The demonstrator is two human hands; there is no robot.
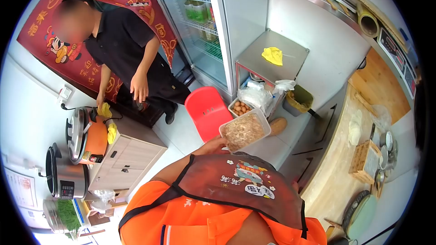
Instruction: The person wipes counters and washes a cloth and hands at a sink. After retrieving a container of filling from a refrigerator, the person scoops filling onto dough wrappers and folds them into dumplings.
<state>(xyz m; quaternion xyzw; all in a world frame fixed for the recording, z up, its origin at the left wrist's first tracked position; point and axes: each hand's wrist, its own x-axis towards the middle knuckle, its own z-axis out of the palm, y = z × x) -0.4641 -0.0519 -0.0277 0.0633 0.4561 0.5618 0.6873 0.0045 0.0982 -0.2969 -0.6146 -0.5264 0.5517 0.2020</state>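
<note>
My left hand [215,145] grips the near left edge of a clear plastic tub [268,128]. A light brown, crumbly or minced-looking food [245,131] fills the tub; its exact kind cannot be made out. The tub is held out in front of my dark red printed apron [204,177]. Just beyond it stand a container of brown eggs [239,107] and a red plastic stool [206,111]. My right hand does not show; the apron and my body hide that side.
A co-worker [122,45] stands at the left by an orange cooker [93,140] on a wooden cabinet [131,156]. A glass-door fridge [202,27], a metal table [290,52] and a bin [297,100] are ahead. A wooden worktop [329,163] with utensils runs along the right.
</note>
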